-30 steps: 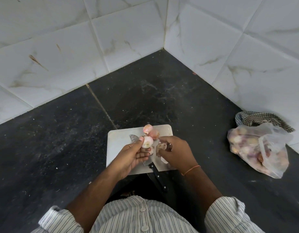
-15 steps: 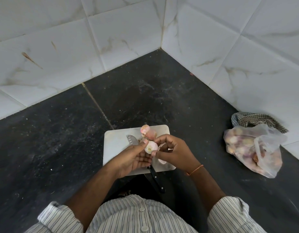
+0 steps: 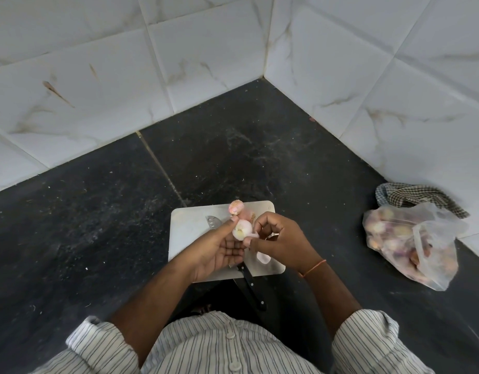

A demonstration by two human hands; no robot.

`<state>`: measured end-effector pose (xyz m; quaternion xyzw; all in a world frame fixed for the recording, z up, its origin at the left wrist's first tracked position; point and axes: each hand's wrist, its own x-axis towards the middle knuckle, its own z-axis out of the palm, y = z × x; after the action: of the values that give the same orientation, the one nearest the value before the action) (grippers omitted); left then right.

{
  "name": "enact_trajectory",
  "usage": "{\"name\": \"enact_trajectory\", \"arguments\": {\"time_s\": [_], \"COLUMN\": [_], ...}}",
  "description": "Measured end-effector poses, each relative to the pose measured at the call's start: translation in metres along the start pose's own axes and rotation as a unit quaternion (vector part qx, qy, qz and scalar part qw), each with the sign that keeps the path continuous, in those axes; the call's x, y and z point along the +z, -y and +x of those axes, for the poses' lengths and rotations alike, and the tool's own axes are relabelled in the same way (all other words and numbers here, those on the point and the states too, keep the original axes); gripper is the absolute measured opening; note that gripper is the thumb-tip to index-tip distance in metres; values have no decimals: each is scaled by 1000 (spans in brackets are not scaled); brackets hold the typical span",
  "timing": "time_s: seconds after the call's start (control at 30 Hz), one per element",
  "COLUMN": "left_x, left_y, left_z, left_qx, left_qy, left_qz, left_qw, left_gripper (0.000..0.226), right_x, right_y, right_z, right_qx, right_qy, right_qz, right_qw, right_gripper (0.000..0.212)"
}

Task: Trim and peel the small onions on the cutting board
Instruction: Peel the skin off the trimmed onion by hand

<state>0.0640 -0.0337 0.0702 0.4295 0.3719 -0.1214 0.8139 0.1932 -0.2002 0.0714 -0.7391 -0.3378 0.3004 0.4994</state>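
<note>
My left hand [image 3: 219, 248] holds a small pale onion [image 3: 242, 229] between thumb and fingers above the white cutting board [image 3: 187, 225]. My right hand [image 3: 280, 238] pinches a strip of pink skin at the onion's right side. Another pink onion [image 3: 236, 207] lies at the board's far edge. A knife rests on the board under my hands, its blade tip [image 3: 212, 221] showing at the left and its black handle [image 3: 250, 287] sticking off the near edge. A loose piece of peel [image 3: 263, 257] lies on the board under my right hand.
A clear plastic bag of small onions [image 3: 411, 241] sits on the dark floor to the right, with a checked cloth [image 3: 419, 197] behind it against the white tiled wall [image 3: 367, 76]. Dark stone floor [image 3: 84, 225] surrounds the board.
My right hand came in from beside the onion and took hold of the skin at its side. The left hand turned the onion slightly and kept hold of it.
</note>
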Motion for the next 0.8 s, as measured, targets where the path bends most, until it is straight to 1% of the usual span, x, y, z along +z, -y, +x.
{"name": "enact_trajectory", "arguments": {"time_s": [0.07, 0.17, 0.23, 0.3, 0.37, 0.43, 0.53, 0.63, 0.67, 0.73, 0.8], "left_x": [-1, 0, -1, -7, -13, -21, -33, -41, -42, -42, -39], "left_y": [0, 0, 0, 1, 5, 12, 20, 26, 27, 27, 26], "left_z": [2, 5, 7, 7, 5, 4, 4, 4, 3, 3, 3], "left_qx": [2, 15, 23, 43, 80, 134, 200, 230, 236, 246, 257], "left_qy": [-4, -17, -45, -59, -57, -60, -79, -109, -112, -109, -104], "left_qz": [-38, -72, -88, -87, -51, 30, 158, 232, 248, 269, 274], "left_qw": [999, 997, 995, 994, 994, 989, 964, 939, 933, 925, 921], "left_gripper": [69, 70, 62, 50, 39, 35, 48, 54, 55, 57, 57], "right_x": [2, 5, 5, 4, 2, 2, 4, 7, 9, 13, 19], "right_y": [-3, -8, -13, -23, -36, -45, -51, -50, -47, -39, -28], "right_z": [0, -4, -8, -9, -9, -7, -4, -3, -3, -3, -2], "right_qx": [-6, 17, 36, 71, 99, 117, 117, 107, 95, 68, 74], "right_qy": [-1, -3, -13, -22, -25, -20, -10, -15, -26, -56, -46], "right_qz": [-14, -7, -19, -59, -125, -182, -238, -265, -259, -208, -98], "right_qw": [1000, 1000, 999, 996, 987, 976, 964, 958, 961, 974, 991], "right_gripper": [25, 23, 24, 24, 24, 22, 26, 42, 44, 38, 30]}}
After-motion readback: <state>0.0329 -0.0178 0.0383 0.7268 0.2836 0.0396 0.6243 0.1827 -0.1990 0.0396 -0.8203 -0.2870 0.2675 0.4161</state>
